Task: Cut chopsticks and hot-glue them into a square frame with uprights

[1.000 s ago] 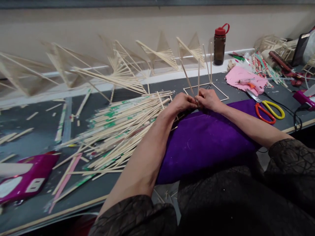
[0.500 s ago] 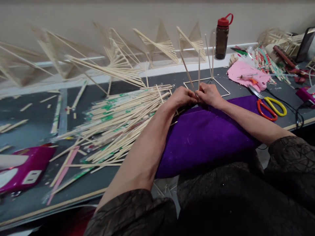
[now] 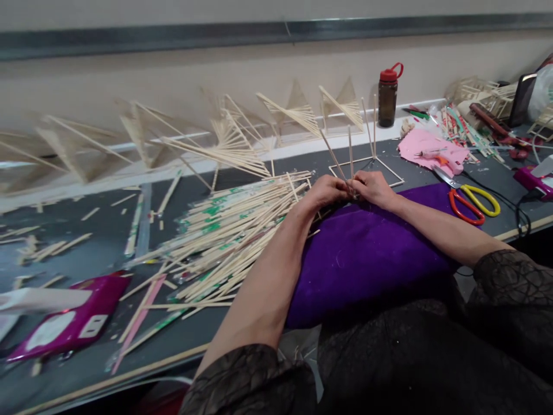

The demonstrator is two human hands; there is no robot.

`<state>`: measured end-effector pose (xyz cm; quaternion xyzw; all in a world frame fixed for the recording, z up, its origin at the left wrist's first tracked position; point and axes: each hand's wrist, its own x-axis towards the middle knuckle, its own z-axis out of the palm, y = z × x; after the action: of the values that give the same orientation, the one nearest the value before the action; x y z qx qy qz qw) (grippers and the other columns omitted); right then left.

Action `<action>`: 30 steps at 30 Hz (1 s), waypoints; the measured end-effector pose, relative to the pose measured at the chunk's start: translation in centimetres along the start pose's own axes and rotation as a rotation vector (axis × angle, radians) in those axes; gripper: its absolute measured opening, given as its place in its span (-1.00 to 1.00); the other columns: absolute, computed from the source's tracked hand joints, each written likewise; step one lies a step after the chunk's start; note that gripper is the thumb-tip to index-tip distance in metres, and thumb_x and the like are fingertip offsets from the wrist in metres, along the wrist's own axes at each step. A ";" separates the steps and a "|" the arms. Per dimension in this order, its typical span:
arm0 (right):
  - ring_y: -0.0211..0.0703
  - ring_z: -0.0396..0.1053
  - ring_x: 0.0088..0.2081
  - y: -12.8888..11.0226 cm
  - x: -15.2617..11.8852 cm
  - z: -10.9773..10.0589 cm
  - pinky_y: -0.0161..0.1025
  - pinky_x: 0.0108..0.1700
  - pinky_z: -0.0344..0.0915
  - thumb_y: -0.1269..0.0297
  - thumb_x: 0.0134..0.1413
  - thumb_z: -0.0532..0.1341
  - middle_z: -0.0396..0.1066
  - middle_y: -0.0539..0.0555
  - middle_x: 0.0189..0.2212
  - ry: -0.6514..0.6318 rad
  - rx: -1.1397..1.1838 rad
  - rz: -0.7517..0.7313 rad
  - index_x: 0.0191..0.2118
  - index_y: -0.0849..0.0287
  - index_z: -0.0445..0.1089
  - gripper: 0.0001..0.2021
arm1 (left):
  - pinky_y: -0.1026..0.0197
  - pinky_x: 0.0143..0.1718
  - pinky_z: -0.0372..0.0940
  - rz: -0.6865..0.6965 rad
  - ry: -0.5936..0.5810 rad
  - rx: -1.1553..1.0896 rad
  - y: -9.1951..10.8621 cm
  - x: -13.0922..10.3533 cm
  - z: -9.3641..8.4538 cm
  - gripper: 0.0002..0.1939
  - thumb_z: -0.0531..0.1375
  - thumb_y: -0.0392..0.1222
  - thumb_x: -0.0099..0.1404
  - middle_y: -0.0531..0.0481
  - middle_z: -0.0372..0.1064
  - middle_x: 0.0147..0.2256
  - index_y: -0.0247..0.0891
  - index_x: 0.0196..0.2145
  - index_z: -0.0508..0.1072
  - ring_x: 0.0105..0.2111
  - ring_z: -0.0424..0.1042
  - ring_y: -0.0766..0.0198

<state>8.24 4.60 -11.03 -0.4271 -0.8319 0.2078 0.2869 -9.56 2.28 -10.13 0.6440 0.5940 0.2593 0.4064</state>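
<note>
My left hand (image 3: 332,190) and my right hand (image 3: 370,187) meet at the near corner of a square stick frame (image 3: 392,172). Both have their fingers pinched round the foot of upright wooden sticks (image 3: 334,153) there; the exact grip is hidden by the fingers. Two more sticks stand upright at the frame's far corner. Beneath my forearms lies a purple cloth (image 3: 367,253). Beside my left forearm spreads a large pile of wooden sticks (image 3: 242,230), some in clear and green wrappers.
Stick models (image 3: 228,144) line the wall. A brown bottle (image 3: 387,98) with a red lid stands behind. To the right are pink paper (image 3: 427,147), scissors (image 3: 475,202) and wrappers. A magenta packet (image 3: 86,311) lies at the left front.
The view has tilted up and shifted left, so more wall and left table show. My hands keep the same pinched pose at the frame's corner.
</note>
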 end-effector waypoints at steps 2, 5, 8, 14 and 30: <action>-0.23 0.38 -0.37 0.0 -0.2 0.0 -0.31 -0.30 0.15 0.25 0.26 0.16 0.51 0.07 -0.44 0.010 -0.019 0.000 -0.33 0.25 0.53 -0.75 | 0.24 -0.47 0.11 -0.019 -0.016 -0.025 0.3 -0.3 -0.1 -0.82 0.29 -0.30 -0.05 0.08 0.35 -0.60 -0.32 -0.42 0.63 -0.58 0.22 0.38; -0.22 0.38 -0.37 -0.2 -0.3 -0.3 -0.29 -0.30 0.17 0.22 0.23 0.20 0.52 0.10 -0.42 0.028 -0.026 0.036 -0.31 0.25 0.53 -0.77 | 0.25 -0.47 0.13 -0.028 -0.012 -0.047 0.7 -0.5 -0.3 -0.83 0.29 -0.30 -0.04 0.08 0.37 -0.59 -0.32 -0.41 0.62 -0.57 0.23 0.38; -0.21 0.40 -0.35 -0.2 -0.4 -0.9 -0.28 -0.27 0.20 0.20 0.20 0.22 0.53 0.10 -0.40 0.056 -0.007 0.064 -0.31 0.24 0.53 -0.78 | 0.25 -0.47 0.12 -0.024 0.007 -0.043 1.0 -0.5 -0.4 -0.86 0.31 -0.27 -0.03 0.07 0.38 -0.59 -0.32 -0.44 0.62 -0.56 0.22 0.39; -0.23 0.41 -0.37 -0.1 -0.6 -2.1 -0.28 -0.25 0.24 0.15 0.20 0.24 0.52 0.08 -0.42 0.096 0.080 0.107 -0.36 0.24 0.51 -0.74 | 0.24 -0.46 0.14 -0.046 0.111 -0.116 1.1 -0.8 -1.3 -0.78 0.34 -0.23 -0.01 0.00 0.44 -0.53 -0.30 -0.34 0.66 -0.53 0.29 0.34; -0.28 0.40 -0.46 0.7 -0.2 -2.1 -0.32 -0.35 0.35 0.30 0.16 0.23 0.49 0.03 -0.45 0.069 0.344 0.111 -0.32 0.25 0.51 -0.85 | 0.20 -0.50 0.09 -0.067 0.166 -0.173 1.5 -1.1 -1.5 -0.68 0.40 -0.15 -0.09 -0.05 0.46 -0.49 -0.26 -0.30 0.67 -0.55 0.28 0.34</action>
<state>10.13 4.97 -9.89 -0.4237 -0.7491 0.3477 0.3721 -10.11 1.58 -7.92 0.5624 0.6223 0.3482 0.4186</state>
